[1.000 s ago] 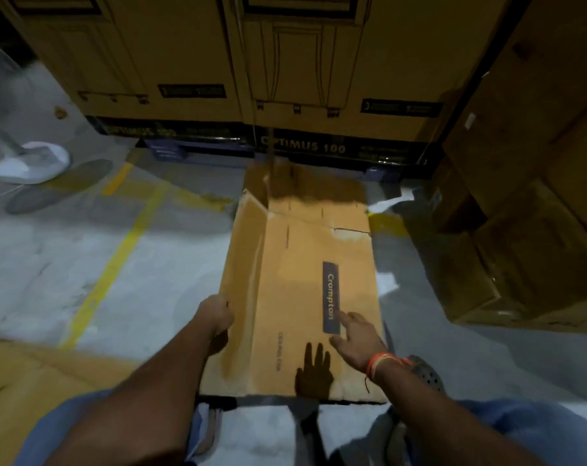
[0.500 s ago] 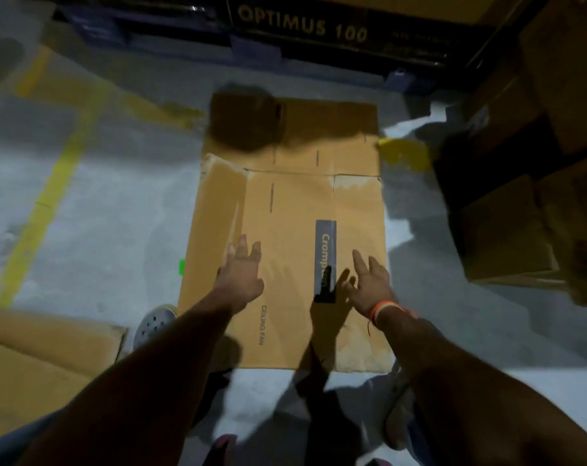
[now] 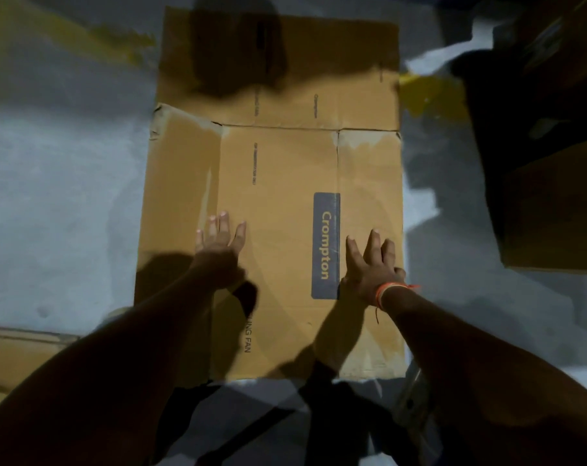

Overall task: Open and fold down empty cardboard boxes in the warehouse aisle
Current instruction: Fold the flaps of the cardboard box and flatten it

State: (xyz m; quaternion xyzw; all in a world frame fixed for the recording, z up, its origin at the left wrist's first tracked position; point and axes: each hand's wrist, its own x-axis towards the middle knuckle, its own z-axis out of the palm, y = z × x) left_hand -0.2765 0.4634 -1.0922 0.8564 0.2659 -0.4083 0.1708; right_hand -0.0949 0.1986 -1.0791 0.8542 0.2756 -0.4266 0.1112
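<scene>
While the flattened cardboard box [image 3: 278, 203] lies on the grey concrete floor [image 3: 60, 203] in the middle of the view, both hands are laid on its nearer half, palms down. The left hand [image 3: 219, 250] is on the left part of the main panel, close to the long crease, and its fingers [image 3: 223, 222] are straight and only a little apart, pointing away from the person. The right hand [image 3: 372, 267] is just to the right of the dark label [image 3: 325, 245] with the word "Crompton", and its fingers [image 3: 374, 240] are spread wider, with the tips on the cardboard. Neither hand grips or pinches anything; whether they press hard or only touch, I cannot tell. An orange band [image 3: 384, 292] is around the right wrist. The far flaps of the box are open and lie flat too, and a dark shadow covers a part of them. Near the lower edge the letters "LING FAN" can be read beside the left forearm. Another piece of cardboard [image 3: 12, 358] lies on the floor at the left edge, apart from the box. Dark brown boxes [image 3: 554, 203] stand at the right side, near the box but not touching it. Patches of yellow paint [image 3: 430, 95] are on the floor beside the far corners.
</scene>
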